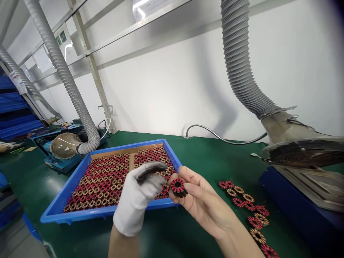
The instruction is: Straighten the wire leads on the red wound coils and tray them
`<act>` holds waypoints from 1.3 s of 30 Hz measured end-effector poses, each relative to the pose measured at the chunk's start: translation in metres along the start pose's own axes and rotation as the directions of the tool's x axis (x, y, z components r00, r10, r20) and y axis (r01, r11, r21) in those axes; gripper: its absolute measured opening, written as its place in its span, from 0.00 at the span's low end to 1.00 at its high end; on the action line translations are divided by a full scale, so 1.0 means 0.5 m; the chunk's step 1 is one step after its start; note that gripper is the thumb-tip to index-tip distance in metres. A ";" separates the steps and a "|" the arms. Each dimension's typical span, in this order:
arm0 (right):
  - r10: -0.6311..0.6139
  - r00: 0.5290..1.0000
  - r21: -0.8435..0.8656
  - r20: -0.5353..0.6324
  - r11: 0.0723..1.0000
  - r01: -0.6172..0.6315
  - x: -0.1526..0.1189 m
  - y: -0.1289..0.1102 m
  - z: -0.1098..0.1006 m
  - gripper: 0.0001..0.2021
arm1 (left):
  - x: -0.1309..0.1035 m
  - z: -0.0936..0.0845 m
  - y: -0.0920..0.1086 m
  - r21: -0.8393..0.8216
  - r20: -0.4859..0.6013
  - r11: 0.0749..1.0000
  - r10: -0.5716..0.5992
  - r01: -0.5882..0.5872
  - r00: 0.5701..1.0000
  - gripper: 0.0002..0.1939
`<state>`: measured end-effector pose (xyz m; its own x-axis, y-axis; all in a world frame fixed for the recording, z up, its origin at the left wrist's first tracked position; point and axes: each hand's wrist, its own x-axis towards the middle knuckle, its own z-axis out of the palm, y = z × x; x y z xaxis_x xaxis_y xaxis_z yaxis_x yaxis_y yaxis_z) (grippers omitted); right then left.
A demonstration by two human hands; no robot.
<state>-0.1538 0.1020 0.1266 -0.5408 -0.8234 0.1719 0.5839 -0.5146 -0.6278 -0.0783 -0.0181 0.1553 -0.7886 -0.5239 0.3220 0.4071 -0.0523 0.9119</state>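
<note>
Bare and pinching, my right hand (200, 200) holds a small ring-shaped core (177, 186) with red segments around a dark centre hole. My left hand (142, 191) wears a white glove with dark-stained fingers. It is just left of the core, its fingers curled and partly blurred, and whether it holds anything is unclear. Behind both hands a blue tray (57, 204) holds rows of red and tan ring cores (103, 179), split by a cardboard strip (131, 162). More loose red and tan cores (249, 205) lie on the green table to the right.
On the right, a grey duct (239, 61) ends in a hood (303, 147) above a blue box (292, 211). Another duct (64, 71) reaches a machine (60, 163) behind the tray. A thin metal conduit (225, 139) runs along the wall. A person's hand (6, 146) shows far left.
</note>
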 end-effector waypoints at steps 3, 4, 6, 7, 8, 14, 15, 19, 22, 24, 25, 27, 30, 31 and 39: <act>-0.007 1.000 0.034 -0.005 0.999 0.007 -0.001 0.001 0.002 0.14 | -0.012 0.012 0.009 0.100 0.053 0.992 -0.083 0.077 0.995 0.11; -0.013 1.000 0.044 0.000 0.999 0.013 -0.001 0.002 0.002 0.14 | -0.015 0.016 0.008 0.104 0.043 0.993 -0.063 0.058 0.997 0.12; -0.030 0.999 0.045 0.013 0.999 0.029 -0.002 0.003 0.002 0.14 | -0.019 0.018 0.004 0.102 0.026 0.994 0.039 -0.041 0.999 0.13; -0.037 0.999 0.034 0.014 0.999 0.036 -0.002 0.003 0.001 0.13 | -0.020 0.016 0.002 0.089 0.023 0.990 0.107 -0.108 0.994 0.13; -0.043 0.999 0.019 0.010 0.999 0.043 -0.002 0.002 -0.001 0.13 | -0.020 0.011 0.000 0.065 0.019 0.982 0.175 -0.176 0.984 0.13; -0.183 0.982 -0.355 -0.049 0.922 0.154 -0.006 -0.008 -0.007 0.12 | -0.018 -0.029 0.005 0.092 0.021 0.935 0.342 -0.342 0.940 0.15; -0.222 0.974 -0.464 -0.044 0.868 0.177 -0.009 -0.009 -0.007 0.12 | -0.019 -0.031 0.008 0.178 0.066 0.930 0.315 -0.322 0.947 0.17; -0.275 0.961 -0.748 0.004 0.638 0.186 -0.021 -0.009 -0.003 0.22 | -0.024 -0.016 0.016 0.543 0.379 0.787 0.082 -0.293 0.922 0.23; -0.268 0.963 -0.773 0.024 0.606 0.188 -0.020 -0.007 -0.002 0.26 | -0.025 0.002 0.015 0.588 0.455 0.746 0.013 -0.312 0.890 0.14; -0.250 0.968 -0.700 0.007 0.690 0.184 -0.014 -0.005 -0.005 0.25 | -0.024 0.008 0.011 0.525 0.390 0.809 0.048 -0.264 0.920 0.12; -0.237 0.972 -0.633 -0.008 0.754 0.178 -0.010 -0.005 -0.006 0.23 | -0.023 0.009 0.008 0.479 0.336 0.844 0.078 -0.241 0.939 0.11; -0.202 0.978 -0.464 -0.048 0.872 0.157 -0.003 -0.005 -0.008 0.19 | -0.022 0.006 0.002 0.374 0.233 0.902 0.134 -0.216 0.963 0.10; -0.121 0.989 -0.215 -0.081 0.971 0.101 0.001 -0.007 -0.010 0.16 | -0.020 -0.008 -0.005 0.201 0.074 0.950 0.226 -0.237 0.971 0.10; -0.094 0.993 -0.154 -0.073 0.985 0.082 0.002 -0.007 -0.010 0.16 | -0.018 -0.012 -0.006 0.152 0.021 0.958 0.244 -0.245 0.969 0.10; 0.001 0.999 -0.009 -0.038 1.000 -0.001 0.002 0.006 -0.005 0.15 | -0.003 0.008 -0.004 0.169 0.170 0.985 -0.055 0.026 0.984 0.15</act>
<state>-0.1543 0.1004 0.1229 -0.5630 -0.8141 0.1425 0.5790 -0.5115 -0.6349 -0.0799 -0.0138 0.1539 -0.8767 -0.3681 0.3098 0.3025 0.0789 0.9499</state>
